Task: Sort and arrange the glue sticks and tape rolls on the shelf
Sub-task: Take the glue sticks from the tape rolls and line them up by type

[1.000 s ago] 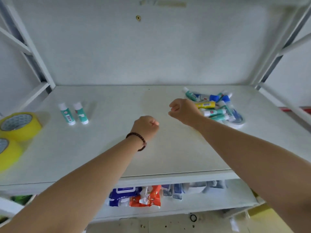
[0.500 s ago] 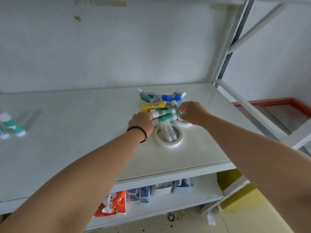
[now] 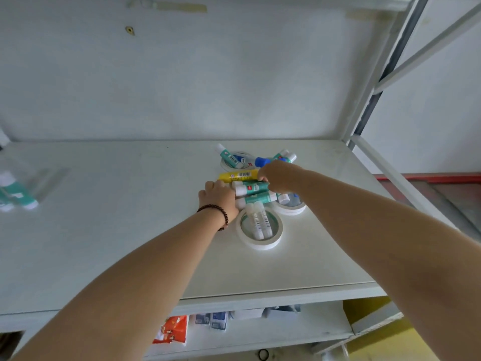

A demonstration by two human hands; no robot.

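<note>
A pile of glue sticks lies over white tape rolls on the white shelf (image 3: 104, 230). My left hand (image 3: 218, 195), with a bead bracelet, curls its fingers on the white cap end of a green glue stick (image 3: 259, 198). My right hand (image 3: 282, 178) closes over the far end of another green glue stick (image 3: 251, 188). A yellow glue stick (image 3: 238, 175) lies just behind them. Two pale glue sticks (image 3: 259, 222) rest across the nearest tape roll (image 3: 260, 244). A second tape roll (image 3: 292, 209) sits to its right, a third (image 3: 226, 165) at the back under a green stick (image 3: 227, 155).
Two green glue sticks (image 3: 18, 195), blurred, lie at the shelf's far left. A blue-capped stick (image 3: 263, 161) sits at the back of the pile. The shelf upright (image 3: 364, 105) rises at the right. The lower shelf holds an orange packet (image 3: 171, 329) and blue packets (image 3: 213, 320).
The view has swung right, and the yellow tape rolls have left it. Both hands have moved from mid-shelf onto the pile and closed on the green glue sticks.
</note>
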